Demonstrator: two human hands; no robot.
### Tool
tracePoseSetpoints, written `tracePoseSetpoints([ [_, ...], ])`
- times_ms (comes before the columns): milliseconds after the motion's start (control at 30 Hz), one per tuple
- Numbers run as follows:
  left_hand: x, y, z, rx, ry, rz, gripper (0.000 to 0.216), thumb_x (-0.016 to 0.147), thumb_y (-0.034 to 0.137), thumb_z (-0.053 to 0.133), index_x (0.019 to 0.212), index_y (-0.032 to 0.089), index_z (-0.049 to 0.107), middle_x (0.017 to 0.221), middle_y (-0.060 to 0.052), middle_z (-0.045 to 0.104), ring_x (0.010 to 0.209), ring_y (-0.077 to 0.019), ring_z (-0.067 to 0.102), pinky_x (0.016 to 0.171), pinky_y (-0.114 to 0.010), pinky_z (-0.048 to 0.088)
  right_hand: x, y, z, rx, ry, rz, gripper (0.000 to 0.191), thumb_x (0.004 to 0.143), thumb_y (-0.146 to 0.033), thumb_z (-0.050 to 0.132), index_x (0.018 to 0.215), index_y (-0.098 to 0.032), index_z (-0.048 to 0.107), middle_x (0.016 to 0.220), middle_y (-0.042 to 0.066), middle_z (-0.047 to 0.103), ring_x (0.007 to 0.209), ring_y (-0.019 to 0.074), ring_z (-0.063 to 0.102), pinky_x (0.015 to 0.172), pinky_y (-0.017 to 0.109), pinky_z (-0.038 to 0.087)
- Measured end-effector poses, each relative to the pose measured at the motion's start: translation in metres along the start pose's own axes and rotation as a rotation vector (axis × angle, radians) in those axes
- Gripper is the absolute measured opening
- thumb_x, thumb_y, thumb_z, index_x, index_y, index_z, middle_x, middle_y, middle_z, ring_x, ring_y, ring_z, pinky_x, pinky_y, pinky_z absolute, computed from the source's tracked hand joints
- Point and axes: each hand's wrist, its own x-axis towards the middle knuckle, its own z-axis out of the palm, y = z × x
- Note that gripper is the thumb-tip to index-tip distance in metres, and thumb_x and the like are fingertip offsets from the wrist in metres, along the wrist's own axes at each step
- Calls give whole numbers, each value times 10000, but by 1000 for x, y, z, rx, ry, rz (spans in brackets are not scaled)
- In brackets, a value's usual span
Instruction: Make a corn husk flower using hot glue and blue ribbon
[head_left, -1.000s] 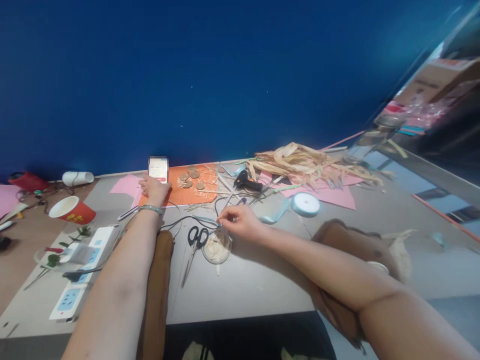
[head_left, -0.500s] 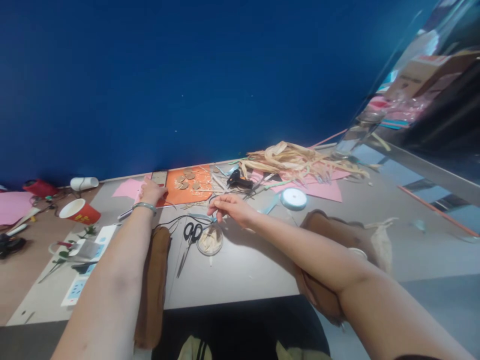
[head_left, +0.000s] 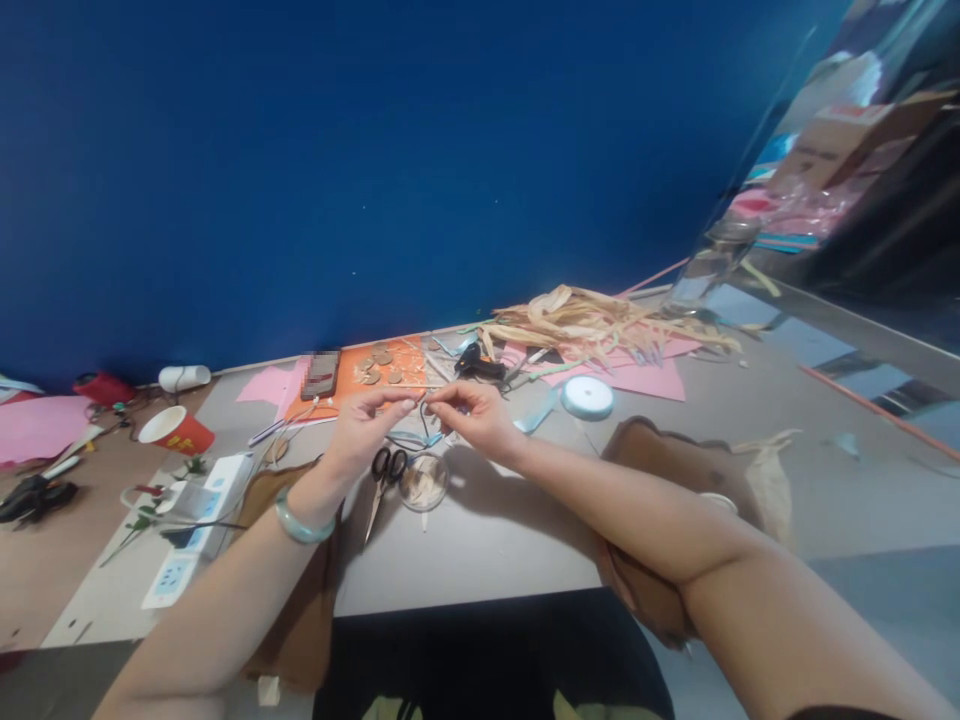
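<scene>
Above the table my left hand (head_left: 366,430) and my right hand (head_left: 474,418) meet, thumb and fingertips of each pinched together. A thin dark loop shows between the fingertips; what they grip is too small to name. Just below them is a round clear dish (head_left: 444,484) with pale pieces in it. Black-handled scissors (head_left: 384,480) lie to its left, blades toward me. Behind the hands, an orange sheet (head_left: 356,376) carries several round tan discs (head_left: 370,377). A black glue gun (head_left: 480,363) rests behind my right hand.
A pale blue ribbon spool (head_left: 587,398) and a heap of dried husk strips (head_left: 570,318) on pink sheets lie to the right. On the left are a phone (head_left: 321,374), a red paper cup (head_left: 180,432) and a white power strip (head_left: 202,530). Brown cloth (head_left: 667,465) covers the table edge.
My left hand has come from the orange sheet's left edge, rightward and nearer, to meet my right hand. The phone it covered now shows. My right hand has shifted slightly right.
</scene>
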Motion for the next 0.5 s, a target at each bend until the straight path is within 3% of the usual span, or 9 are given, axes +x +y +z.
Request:
tracePoseSetpoints([
  [200,-16,-6,6,-250,75,-106,118,680,256,790,769,202,734,777,-16,726,749,-145,647,760,-277,501,-7,-11,2,-28,2,-78,186,791,-317,703,806,-134,671,664,17,654,507,92,583,492,224,482],
  [333,-18,-18,8,-282,93,-130,103,700,257,777,748,192,713,808,-22,704,791,-153,633,789,-293,482,-8,-16,0,41,-105,-40,284,902,-386,561,784,-136,623,706,23,650,522,79,570,510,222,480],
  [400,-20,-22,8,-302,48,-128,93,720,257,761,737,189,700,805,-26,691,791,-159,624,782,-302,476,-7,-18,-2,15,-166,-24,343,935,-402,498,766,-132,626,693,22,643,533,80,577,535,226,487],
  [500,-21,-25,6,-329,-51,-79,87,733,245,750,721,190,682,786,-28,671,798,-171,612,786,-321,470,-6,-20,-3,-62,-210,17,269,881,-376,596,789,-130,650,700,23,655,563,89,598,569,228,498],
])
